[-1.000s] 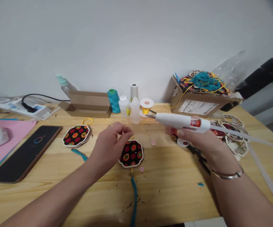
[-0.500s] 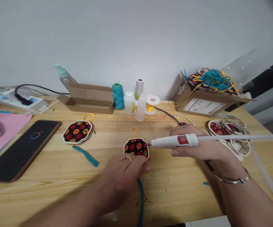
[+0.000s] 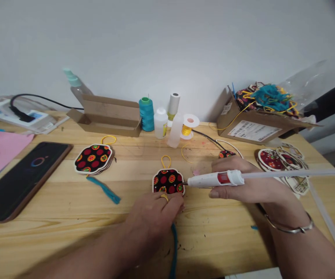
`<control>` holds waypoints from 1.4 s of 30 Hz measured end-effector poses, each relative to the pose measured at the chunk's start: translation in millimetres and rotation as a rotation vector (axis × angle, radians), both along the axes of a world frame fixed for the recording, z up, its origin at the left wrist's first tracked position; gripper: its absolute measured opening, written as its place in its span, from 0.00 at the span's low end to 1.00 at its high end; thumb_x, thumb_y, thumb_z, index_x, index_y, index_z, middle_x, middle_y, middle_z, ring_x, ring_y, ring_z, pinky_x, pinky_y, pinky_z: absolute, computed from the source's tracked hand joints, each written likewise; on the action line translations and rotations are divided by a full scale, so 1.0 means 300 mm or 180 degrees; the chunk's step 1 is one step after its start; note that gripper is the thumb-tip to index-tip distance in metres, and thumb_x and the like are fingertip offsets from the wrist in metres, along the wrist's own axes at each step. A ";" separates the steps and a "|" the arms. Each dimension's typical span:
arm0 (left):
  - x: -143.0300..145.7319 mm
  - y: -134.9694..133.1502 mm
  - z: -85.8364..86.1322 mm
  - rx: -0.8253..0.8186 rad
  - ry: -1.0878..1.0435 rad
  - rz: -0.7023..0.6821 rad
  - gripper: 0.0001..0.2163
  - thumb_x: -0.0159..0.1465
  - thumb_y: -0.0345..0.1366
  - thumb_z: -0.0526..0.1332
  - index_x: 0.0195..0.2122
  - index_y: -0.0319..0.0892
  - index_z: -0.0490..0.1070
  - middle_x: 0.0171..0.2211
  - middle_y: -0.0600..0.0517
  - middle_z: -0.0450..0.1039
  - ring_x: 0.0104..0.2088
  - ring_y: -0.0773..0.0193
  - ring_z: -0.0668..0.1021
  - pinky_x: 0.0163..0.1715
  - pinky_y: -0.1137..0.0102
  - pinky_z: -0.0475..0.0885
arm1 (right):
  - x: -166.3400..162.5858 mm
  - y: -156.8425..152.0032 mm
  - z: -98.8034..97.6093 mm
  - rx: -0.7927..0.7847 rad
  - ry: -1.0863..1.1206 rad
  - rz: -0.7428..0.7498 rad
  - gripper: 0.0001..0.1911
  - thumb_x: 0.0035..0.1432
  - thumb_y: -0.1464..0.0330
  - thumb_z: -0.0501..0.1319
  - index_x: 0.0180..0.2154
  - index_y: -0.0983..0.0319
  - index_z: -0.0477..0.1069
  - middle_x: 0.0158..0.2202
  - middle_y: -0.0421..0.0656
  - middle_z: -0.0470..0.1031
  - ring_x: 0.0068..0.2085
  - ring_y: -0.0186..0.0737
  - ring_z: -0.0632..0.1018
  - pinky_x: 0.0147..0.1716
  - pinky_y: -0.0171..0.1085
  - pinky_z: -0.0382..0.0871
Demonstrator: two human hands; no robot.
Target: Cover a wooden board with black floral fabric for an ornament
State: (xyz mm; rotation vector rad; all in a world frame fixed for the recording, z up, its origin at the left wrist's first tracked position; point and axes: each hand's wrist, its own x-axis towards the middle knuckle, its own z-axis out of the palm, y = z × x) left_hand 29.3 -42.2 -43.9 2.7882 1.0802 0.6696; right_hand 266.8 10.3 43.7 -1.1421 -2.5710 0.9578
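Observation:
My left hand, with a ring on one finger, is closed on the lower edge of a scalloped fabric ornament. The ornament has black cloth with red and flower-patterned dots, a pale rim, a yellow loop on top and a teal tassel below. Small pale specks dot its cloth. In my right hand is a white glue pen with a red window, a metal tip and a translucent stick running out of its back. The tip is at the ornament's right edge; I cannot tell whether it touches. My left fingertips are partly hidden.
At left lie a stack of similar ornaments and a phone. Along the wall stand an open carton, teal thread, bottles and a yellow spool. A filled box and loose ornament pieces are at right.
The glue pen's tip has shifted slightly down along the ornament's right edge. My left hand keeps its hold on the ornament. The whole view has tilted a little.

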 end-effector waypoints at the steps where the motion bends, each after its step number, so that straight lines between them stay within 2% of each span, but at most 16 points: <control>1: 0.001 0.001 0.001 0.0026 -0.0033 -0.0009 0.06 0.64 0.35 0.53 0.41 0.42 0.65 0.25 0.54 0.76 0.24 0.65 0.76 0.22 0.72 0.66 | -0.001 0.000 0.000 -0.0007 -0.0006 0.0005 0.15 0.53 0.59 0.60 0.23 0.63 0.65 0.20 0.35 0.61 0.21 0.27 0.60 0.20 0.31 0.53; 7: 0.003 0.005 0.004 0.0065 -0.0018 0.0007 0.07 0.65 0.35 0.52 0.41 0.42 0.66 0.23 0.55 0.74 0.23 0.66 0.75 0.22 0.73 0.66 | -0.008 -0.003 0.008 -0.0095 -0.0219 -0.0013 0.14 0.53 0.61 0.61 0.23 0.63 0.65 0.20 0.34 0.61 0.21 0.27 0.62 0.21 0.30 0.54; 18: -0.001 -0.003 0.008 -0.0113 -0.0096 0.0036 0.07 0.63 0.33 0.55 0.42 0.43 0.65 0.27 0.52 0.76 0.25 0.65 0.76 0.23 0.72 0.66 | -0.011 -0.013 0.000 0.0263 -0.0293 -0.0018 0.16 0.54 0.58 0.59 0.22 0.62 0.65 0.19 0.35 0.59 0.21 0.28 0.61 0.21 0.32 0.53; 26: -0.007 -0.005 0.025 -0.0618 0.0270 0.0131 0.07 0.63 0.34 0.53 0.43 0.44 0.65 0.26 0.53 0.76 0.25 0.63 0.76 0.23 0.71 0.64 | -0.017 -0.022 -0.004 0.0390 -0.0183 0.0035 0.14 0.54 0.60 0.60 0.23 0.62 0.66 0.20 0.36 0.61 0.22 0.29 0.62 0.23 0.32 0.52; 37: -0.002 -0.003 0.043 -0.0876 0.0247 0.0132 0.08 0.65 0.33 0.49 0.42 0.43 0.65 0.27 0.53 0.76 0.26 0.63 0.76 0.24 0.70 0.64 | -0.064 -0.038 0.044 0.0373 -0.0757 -0.0077 0.15 0.53 0.58 0.60 0.22 0.62 0.65 0.22 0.38 0.65 0.24 0.30 0.64 0.24 0.34 0.50; 42: -0.004 -0.004 0.054 -0.0972 0.0221 0.0151 0.08 0.65 0.32 0.49 0.41 0.43 0.66 0.26 0.53 0.75 0.26 0.63 0.76 0.26 0.71 0.65 | -0.077 -0.032 0.078 0.0452 -0.0749 -0.0002 0.14 0.51 0.58 0.61 0.24 0.61 0.66 0.22 0.38 0.65 0.24 0.31 0.65 0.24 0.34 0.50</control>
